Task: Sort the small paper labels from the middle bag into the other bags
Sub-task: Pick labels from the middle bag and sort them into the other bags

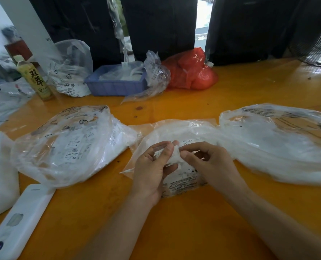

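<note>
Both hands, left hand and right hand, pinch small paper labels over the middle bag. Clear bags flank it: left bag, right bag. Behind stand a bottle, blue tray and red bag.

Looks like a garment packing/sorting workroom, not a home. Landmark: orange desk. On it, three clear poly bags with printed warning text: left bag holds white size labels marked S and XS, middle bag shows an M label, right bag sits at the desk's right side. At the desk's far edge: blue plastic bin full of white tags, red plastic bag beside it, more crumpled printed poly bags. Dark garments hang behind the desk. Drink bottle on the far left corner, fan at far right.
</note>
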`<state>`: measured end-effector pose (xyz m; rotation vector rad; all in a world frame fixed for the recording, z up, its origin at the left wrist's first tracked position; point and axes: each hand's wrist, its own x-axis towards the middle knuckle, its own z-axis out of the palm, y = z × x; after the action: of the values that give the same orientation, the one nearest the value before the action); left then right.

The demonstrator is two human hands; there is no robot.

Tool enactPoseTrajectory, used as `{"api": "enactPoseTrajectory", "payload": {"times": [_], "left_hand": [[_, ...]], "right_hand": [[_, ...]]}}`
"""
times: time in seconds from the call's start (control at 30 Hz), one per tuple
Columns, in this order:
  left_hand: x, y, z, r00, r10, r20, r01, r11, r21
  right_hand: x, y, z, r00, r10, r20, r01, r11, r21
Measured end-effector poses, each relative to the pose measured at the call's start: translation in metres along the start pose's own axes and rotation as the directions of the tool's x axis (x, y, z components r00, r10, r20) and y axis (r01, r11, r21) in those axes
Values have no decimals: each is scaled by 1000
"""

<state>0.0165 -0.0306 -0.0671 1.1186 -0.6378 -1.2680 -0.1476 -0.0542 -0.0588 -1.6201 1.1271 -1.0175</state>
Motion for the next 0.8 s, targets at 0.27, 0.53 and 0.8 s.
{"api": "enactPoseTrajectory", "payload": {"times": [0.27, 0.53, 0.8], "left_hand": [[2, 2, -4, 989, 130, 68, -138, 982, 127], [-4, 29, -18, 842, 538, 33, -459, 685, 565], [15, 101, -134, 560, 800, -216, 142, 165, 976]], "right_hand": [[5, 1, -6, 995, -5, -98, 6, 1000, 8], [15, -10, -29, 971, -51, -234, 42, 998, -44], [50, 16, -135, 949, 29, -313, -302, 360, -883]]}}
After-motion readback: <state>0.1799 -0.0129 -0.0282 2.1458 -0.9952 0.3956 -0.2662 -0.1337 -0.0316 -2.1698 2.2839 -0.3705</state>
